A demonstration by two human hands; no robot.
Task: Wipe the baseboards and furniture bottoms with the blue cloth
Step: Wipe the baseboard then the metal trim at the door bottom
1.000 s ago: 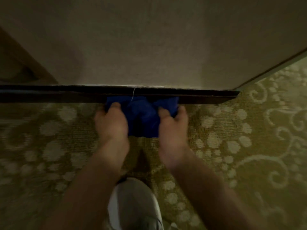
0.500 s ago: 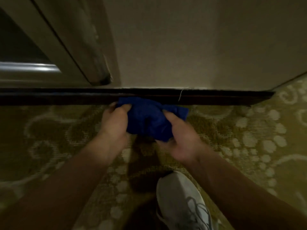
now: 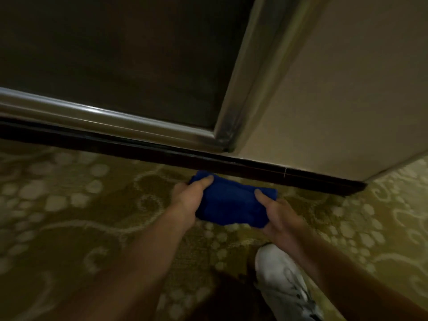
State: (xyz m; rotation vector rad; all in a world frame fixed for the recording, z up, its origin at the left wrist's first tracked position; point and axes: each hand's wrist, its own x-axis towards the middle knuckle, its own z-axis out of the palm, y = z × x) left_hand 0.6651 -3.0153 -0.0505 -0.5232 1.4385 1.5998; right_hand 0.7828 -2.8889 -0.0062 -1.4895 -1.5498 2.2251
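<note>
A bunched blue cloth is held low over the carpet, just in front of the dark baseboard. My left hand grips its left end, fingers curled over the top edge. My right hand grips its right end, thumb on top. The cloth's far edge lies close to the baseboard; I cannot tell whether it touches. The baseboard runs from the left edge down to a corner at the right.
Above the baseboard is a dark panel with a metal frame, then a beige wall to the right. Patterned green-and-cream carpet covers the floor. My white shoe stands below my right hand.
Both hands have carried the cloth leftward along the baseboard, past the wall to beside the metal-framed panel. The cloth now sits a little off the baseboard. My shoe has shifted right in view.
</note>
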